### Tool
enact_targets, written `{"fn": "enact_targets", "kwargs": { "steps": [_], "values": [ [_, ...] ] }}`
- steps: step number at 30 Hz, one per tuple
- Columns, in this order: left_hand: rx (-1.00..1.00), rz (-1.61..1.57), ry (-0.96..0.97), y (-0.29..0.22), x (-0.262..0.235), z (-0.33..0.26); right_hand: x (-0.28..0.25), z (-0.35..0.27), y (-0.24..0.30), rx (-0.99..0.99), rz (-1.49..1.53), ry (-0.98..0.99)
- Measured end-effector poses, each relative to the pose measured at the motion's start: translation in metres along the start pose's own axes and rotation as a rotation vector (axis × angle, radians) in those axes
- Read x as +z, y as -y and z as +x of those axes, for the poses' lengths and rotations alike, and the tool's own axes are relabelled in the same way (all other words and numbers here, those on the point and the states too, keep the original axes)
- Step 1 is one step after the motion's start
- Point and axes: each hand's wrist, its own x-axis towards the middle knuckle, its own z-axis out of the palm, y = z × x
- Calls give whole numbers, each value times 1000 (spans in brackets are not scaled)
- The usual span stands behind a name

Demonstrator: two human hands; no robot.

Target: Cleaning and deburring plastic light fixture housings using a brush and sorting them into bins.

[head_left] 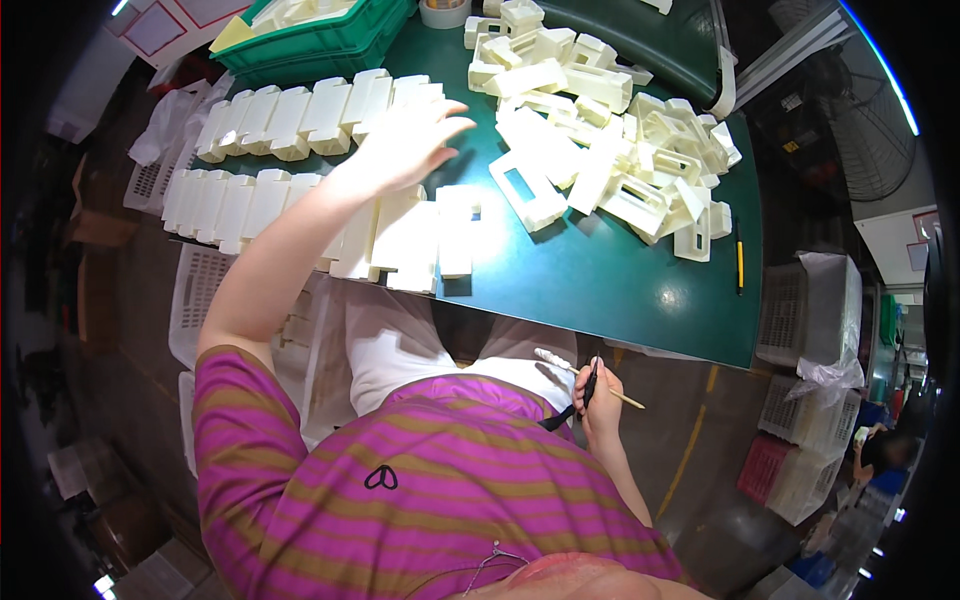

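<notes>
My left hand [405, 150] is over the right end of the far row of cream plastic housings [327, 115], fingers spread and pointing right. I cannot tell whether it touches one of them. A nearer row of similar housings [235, 208] runs below my left forearm, ending in a separate housing [456, 232]. Below the table's front edge, my right hand [604, 405] is closed round a pale wooden stick [629, 400] with a white fluffy tip. A slim black tool [589, 389] is gripped in the same fingers.
A loose heap of cream housings [600, 135] covers the back right of the green table [600, 290]. Green crates [310, 45] stand at the back left. A yellow pen-like tool [740, 262] lies by the right edge. White baskets [200, 290] stand at left.
</notes>
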Motion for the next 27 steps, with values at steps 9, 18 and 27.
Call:
{"fn": "enact_targets", "kwargs": {
  "steps": [9, 18, 27],
  "values": [
    [342, -49, -12, -69, 31, 45, 4, -4, -1, -34, 0, 56],
    [394, -26, -126, -81, 25, 65, 3, -12, -7, -37, -26, 26],
    [-272, -1857, 842, -180, -49, -21, 3, -15, 1, 0, -60, -84]
  ]
}}
